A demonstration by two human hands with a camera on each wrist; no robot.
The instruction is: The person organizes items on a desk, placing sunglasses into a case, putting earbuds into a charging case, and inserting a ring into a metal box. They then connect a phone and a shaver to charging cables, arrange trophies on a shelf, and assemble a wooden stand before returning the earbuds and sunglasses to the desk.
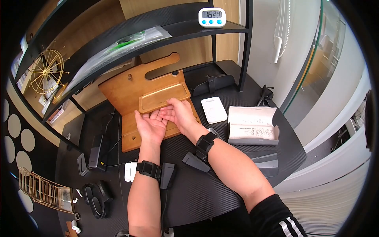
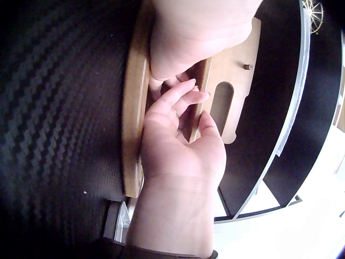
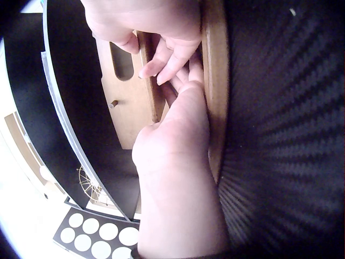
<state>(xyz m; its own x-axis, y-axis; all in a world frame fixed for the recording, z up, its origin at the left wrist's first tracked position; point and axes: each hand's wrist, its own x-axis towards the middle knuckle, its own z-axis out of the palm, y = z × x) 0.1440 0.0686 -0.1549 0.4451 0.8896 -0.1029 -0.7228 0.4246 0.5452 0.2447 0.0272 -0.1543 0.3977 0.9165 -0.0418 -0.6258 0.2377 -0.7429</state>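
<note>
A brown wooden organizer stand stands on the black desk, its back panel slotted and pegged. Jutting forward from the panel is a shallow wooden tray with a raised rim. My right hand grips the tray's front edge, thumb on top and fingers curled beneath. The left hand is palm up, its thumb by the tray's left front corner and its loosely extended fingers under the front edge. Below the tray, in the left wrist view, the fingers of both hands overlap, close above the stand's base.
Right of the stand lie a white rectangular pack, a black case and an open box. Left are a dark block and cables; a white earbud case lies by the left wrist. A shelf with a timer rises behind.
</note>
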